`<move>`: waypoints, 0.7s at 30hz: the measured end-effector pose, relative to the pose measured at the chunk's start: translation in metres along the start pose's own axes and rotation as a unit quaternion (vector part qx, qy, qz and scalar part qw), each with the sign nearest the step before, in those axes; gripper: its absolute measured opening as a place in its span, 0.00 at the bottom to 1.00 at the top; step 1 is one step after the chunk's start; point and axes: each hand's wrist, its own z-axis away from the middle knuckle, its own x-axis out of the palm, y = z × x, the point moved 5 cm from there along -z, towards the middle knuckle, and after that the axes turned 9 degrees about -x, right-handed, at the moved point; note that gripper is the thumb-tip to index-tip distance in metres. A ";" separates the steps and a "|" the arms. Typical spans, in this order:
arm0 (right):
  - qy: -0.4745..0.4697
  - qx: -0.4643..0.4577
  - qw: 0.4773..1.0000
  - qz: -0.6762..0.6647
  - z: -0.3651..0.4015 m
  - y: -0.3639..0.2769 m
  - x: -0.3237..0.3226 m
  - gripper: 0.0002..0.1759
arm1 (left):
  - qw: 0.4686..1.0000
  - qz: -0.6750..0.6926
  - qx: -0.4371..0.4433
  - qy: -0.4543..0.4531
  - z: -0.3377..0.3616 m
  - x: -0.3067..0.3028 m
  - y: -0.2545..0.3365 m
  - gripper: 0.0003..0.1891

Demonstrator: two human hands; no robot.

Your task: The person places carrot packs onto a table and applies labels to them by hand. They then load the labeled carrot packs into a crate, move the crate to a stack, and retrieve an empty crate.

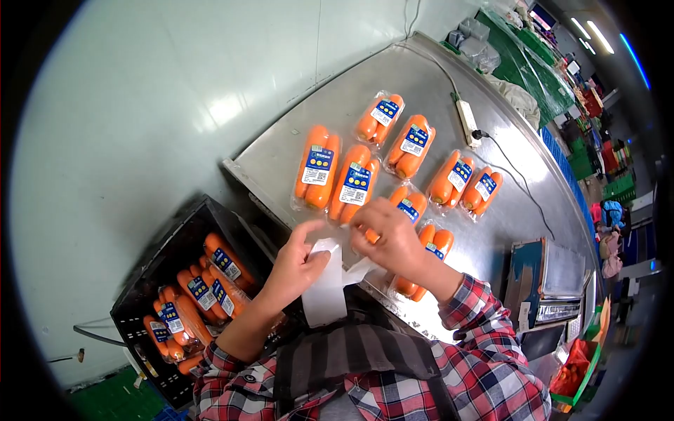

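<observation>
A strip of white label backing (324, 291) hangs in front of the striped apron, at the table's near edge. My left hand (295, 263) is closed on its upper part, thumb lying over the white paper. Just to the right, my right hand (390, 238) has its fingers curled together above a loose white end of the strip; what they pinch is too small to make out. Beyond my hands lie several clear-wrapped carrot packs with blue and white labels, among them one pack (317, 168) at the left and another (355, 184) beside it.
A black crate (210, 210) with more carrot packs stands at the lower left. On the metal table (281, 144) are a white power strip (467, 123) with a black cable and, at the right, a boxy machine (562, 270). A green crate (586, 379) is at the lower right.
</observation>
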 end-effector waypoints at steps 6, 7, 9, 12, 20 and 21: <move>-0.111 -0.140 0.983 0.049 -0.006 -0.022 0.005 0.11 | 0.996 -0.060 0.038 -0.044 -0.003 0.005 -0.009 0.14; -0.104 -0.097 0.990 -0.011 -0.005 -0.017 0.001 0.10 | 0.994 -0.094 0.033 -0.038 -0.002 0.003 -0.007 0.13; -0.085 -0.005 0.988 -0.129 0.000 -0.006 -0.008 0.10 | 0.996 -0.057 0.062 -0.031 0.004 0.006 0.010 0.14; -0.126 0.286 0.909 -0.275 0.010 0.011 -0.008 0.09 | 0.992 -0.090 0.071 -0.048 0.001 0.013 0.016 0.16; 0.044 0.234 0.938 -0.251 0.046 0.041 -0.016 0.04 | 0.992 -0.040 -0.040 -0.109 -0.036 0.039 -0.009 0.14; 0.084 0.291 0.909 -0.287 0.056 0.055 -0.016 0.04 | 0.988 0.057 -0.067 -0.124 -0.035 0.051 0.004 0.16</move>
